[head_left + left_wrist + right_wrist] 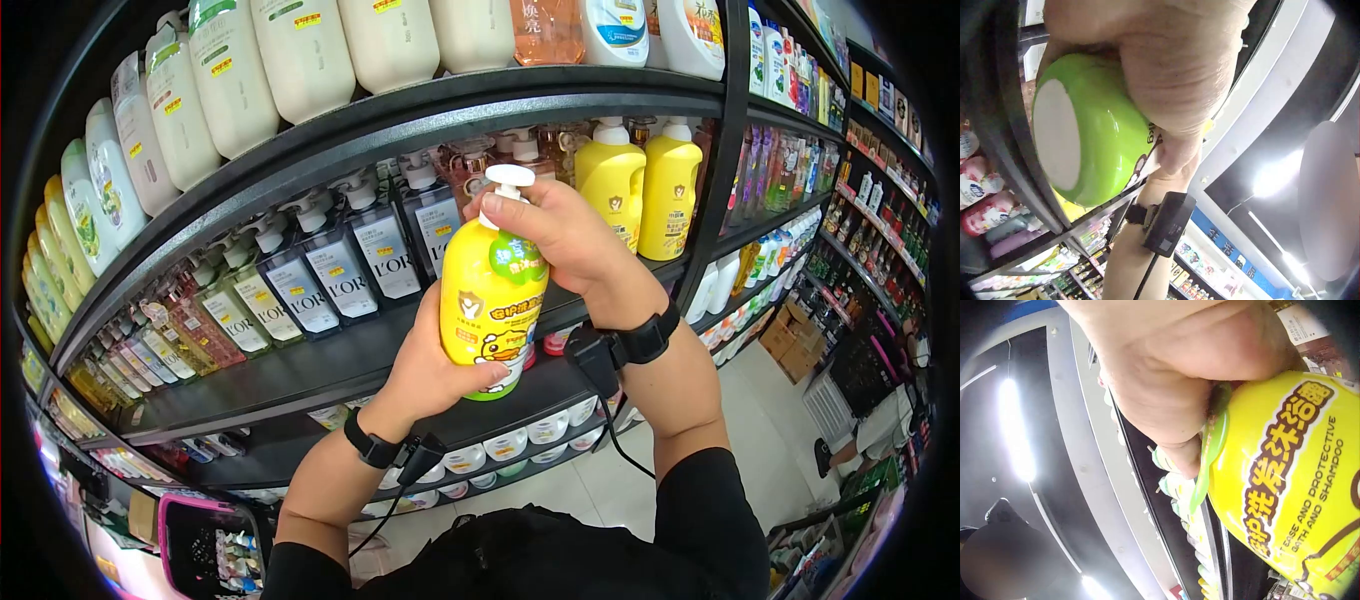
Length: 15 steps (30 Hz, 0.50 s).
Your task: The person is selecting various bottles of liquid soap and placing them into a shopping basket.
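In the head view a yellow shampoo bottle point(480, 320) with a white pump top and a duck picture is held up in front of the shelf, leaning slightly. My left hand point(426, 365) grips its lower part, thumb across the front near the base. Around the neck, just below the pump point(510, 178), curls my right hand point(565, 235). The bottle's green base point(1107, 131) faces the left wrist camera, under the left palm. From the right wrist, the yellow label side point(1291, 469) shows "bath and shampoo", with the thumb against a green tag point(1210, 456).
Two similar yellow bottles point(670, 190) stand on the middle shelf point(300, 385), right of dark-labelled pump bottles point(385, 250). Large cream bottles point(300, 55) fill the shelf above. White tubs point(505, 445) sit below. A pink-rimmed basket point(168, 530) is on the floor at lower left.
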Each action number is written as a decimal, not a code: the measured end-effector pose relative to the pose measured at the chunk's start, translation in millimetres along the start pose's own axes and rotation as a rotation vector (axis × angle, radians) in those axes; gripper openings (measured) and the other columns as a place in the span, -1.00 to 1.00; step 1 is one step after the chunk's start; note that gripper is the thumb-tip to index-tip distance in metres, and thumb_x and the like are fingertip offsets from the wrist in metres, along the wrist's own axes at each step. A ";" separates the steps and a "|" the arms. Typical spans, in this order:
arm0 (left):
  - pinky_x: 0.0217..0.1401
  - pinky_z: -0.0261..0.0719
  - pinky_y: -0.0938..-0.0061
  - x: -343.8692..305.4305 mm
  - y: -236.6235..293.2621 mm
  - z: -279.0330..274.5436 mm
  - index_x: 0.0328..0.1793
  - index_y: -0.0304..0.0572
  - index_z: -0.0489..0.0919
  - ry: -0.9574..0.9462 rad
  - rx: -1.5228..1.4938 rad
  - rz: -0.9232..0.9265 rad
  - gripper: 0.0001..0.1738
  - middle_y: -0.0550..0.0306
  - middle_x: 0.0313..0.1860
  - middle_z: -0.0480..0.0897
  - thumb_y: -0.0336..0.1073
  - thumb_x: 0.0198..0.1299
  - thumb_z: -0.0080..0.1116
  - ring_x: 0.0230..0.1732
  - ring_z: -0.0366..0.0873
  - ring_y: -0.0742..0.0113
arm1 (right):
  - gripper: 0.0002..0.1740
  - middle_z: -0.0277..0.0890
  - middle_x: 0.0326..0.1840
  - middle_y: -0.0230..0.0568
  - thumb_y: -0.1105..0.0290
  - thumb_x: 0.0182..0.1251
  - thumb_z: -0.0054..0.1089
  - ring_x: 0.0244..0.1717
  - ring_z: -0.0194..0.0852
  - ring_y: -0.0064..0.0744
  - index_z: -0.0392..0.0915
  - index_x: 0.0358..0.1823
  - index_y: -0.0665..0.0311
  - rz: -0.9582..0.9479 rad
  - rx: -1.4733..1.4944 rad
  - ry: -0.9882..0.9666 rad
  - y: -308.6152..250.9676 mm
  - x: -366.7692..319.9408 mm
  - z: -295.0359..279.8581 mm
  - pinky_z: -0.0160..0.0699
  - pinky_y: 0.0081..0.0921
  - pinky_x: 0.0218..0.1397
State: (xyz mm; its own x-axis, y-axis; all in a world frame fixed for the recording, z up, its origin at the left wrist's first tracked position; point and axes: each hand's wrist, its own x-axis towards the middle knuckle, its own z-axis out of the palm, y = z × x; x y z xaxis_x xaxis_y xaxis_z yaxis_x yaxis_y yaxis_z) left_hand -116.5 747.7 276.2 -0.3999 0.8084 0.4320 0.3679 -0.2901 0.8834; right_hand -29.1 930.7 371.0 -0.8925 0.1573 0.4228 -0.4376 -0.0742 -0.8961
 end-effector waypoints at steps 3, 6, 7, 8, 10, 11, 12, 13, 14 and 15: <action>0.34 0.49 0.31 12.3 -3.5 1.2 0.53 -0.28 0.13 0.037 -0.013 0.004 0.13 0.02 0.29 0.50 -0.35 -0.17 0.59 0.26 0.52 0.24 | -0.59 0.64 -0.06 -0.27 0.16 0.43 0.30 -0.03 0.63 -0.47 0.57 0.07 0.36 -0.025 0.031 0.025 5.1 10.3 -5.9 0.61 -0.47 0.09; 0.32 0.51 0.32 24.9 -22.0 0.3 0.52 -0.28 0.15 0.076 0.021 0.039 0.09 0.02 0.27 0.51 -0.39 -0.15 0.57 0.25 0.53 0.25 | -0.54 0.64 -0.02 -0.25 0.14 0.45 0.27 -0.01 0.62 -0.45 0.53 0.15 0.37 -0.053 0.069 0.039 7.6 16.7 -15.9 0.60 -0.44 0.12; 0.32 0.51 0.32 30.1 -26.0 1.7 0.52 -0.28 0.15 0.082 -0.008 0.048 0.09 0.02 0.26 0.51 -0.40 -0.15 0.57 0.25 0.53 0.25 | -0.51 0.62 0.00 -0.21 0.15 0.43 0.29 0.00 0.61 -0.43 0.51 0.17 0.41 -0.085 0.091 0.082 10.3 18.4 -18.5 0.60 -0.45 0.11; 0.31 0.52 0.32 34.9 -29.3 3.7 0.51 -0.28 0.15 0.088 -0.039 0.057 0.08 0.01 0.26 0.51 -0.40 -0.15 0.56 0.25 0.54 0.25 | -0.47 0.61 0.02 -0.17 0.15 0.42 0.31 0.02 0.59 -0.42 0.48 0.19 0.44 -0.115 0.112 0.125 14.5 20.1 -20.3 0.60 -0.45 0.10; 0.31 0.53 0.31 42.6 -34.4 8.4 0.51 -0.27 0.15 0.096 -0.043 0.078 0.06 0.02 0.25 0.51 -0.42 -0.13 0.55 0.24 0.54 0.24 | -0.40 0.57 0.07 -0.10 0.16 0.40 0.33 0.07 0.56 -0.38 0.42 0.24 0.50 -0.191 0.106 0.198 21.5 22.1 -21.8 0.59 -0.44 0.12; 0.31 0.53 0.31 48.1 -36.9 10.4 0.51 -0.27 0.14 0.083 -0.083 0.081 0.06 0.02 0.25 0.51 -0.42 -0.13 0.55 0.24 0.54 0.24 | -0.37 0.55 0.11 -0.06 0.17 0.40 0.33 0.10 0.54 -0.36 0.39 0.27 0.52 -0.241 0.078 0.227 23.8 23.4 -22.0 0.58 -0.43 0.14; 0.31 0.52 0.31 53.1 -40.2 11.9 0.51 -0.27 0.14 0.070 -0.122 0.085 0.06 0.02 0.25 0.51 -0.42 -0.12 0.54 0.24 0.54 0.23 | -0.34 0.53 0.14 -0.03 0.17 0.40 0.33 0.13 0.52 -0.33 0.35 0.30 0.54 -0.291 0.050 0.255 25.2 24.1 -22.9 0.56 -0.42 0.17; 0.31 0.53 0.30 57.6 -46.3 12.8 0.51 -0.27 0.13 0.079 -0.101 0.115 0.06 0.02 0.25 0.50 -0.42 -0.11 0.54 0.25 0.53 0.23 | -0.31 0.50 0.18 0.00 0.17 0.39 0.35 0.16 0.51 -0.32 0.32 0.33 0.52 -0.303 0.028 0.290 25.0 25.0 -25.2 0.55 -0.42 0.19; 0.31 0.53 0.30 62.7 -49.0 14.1 0.51 -0.26 0.13 0.058 -0.127 0.123 0.06 0.02 0.25 0.50 -0.41 -0.11 0.55 0.25 0.53 0.23 | -0.28 0.49 0.19 -0.02 0.17 0.38 0.36 0.18 0.49 -0.32 0.29 0.36 0.51 -0.310 -0.024 0.306 24.7 25.9 -26.9 0.54 -0.41 0.21; 0.31 0.53 0.30 68.3 -50.6 15.4 0.50 -0.26 0.13 0.038 -0.154 0.132 0.05 0.02 0.26 0.50 -0.41 -0.10 0.55 0.26 0.52 0.23 | -0.26 0.49 0.19 -0.03 0.17 0.37 0.36 0.19 0.48 -0.32 0.26 0.39 0.49 -0.315 -0.076 0.322 24.7 26.6 -28.3 0.52 -0.40 0.23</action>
State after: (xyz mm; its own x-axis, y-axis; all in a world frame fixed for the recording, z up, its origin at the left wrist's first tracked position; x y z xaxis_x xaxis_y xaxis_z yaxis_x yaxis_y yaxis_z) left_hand -149.5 825.5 258.2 -0.3891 0.7393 0.5496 0.2872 -0.4694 0.8349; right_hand -60.5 960.9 356.2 -0.6320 0.4595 0.6240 -0.6625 0.0974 -0.7427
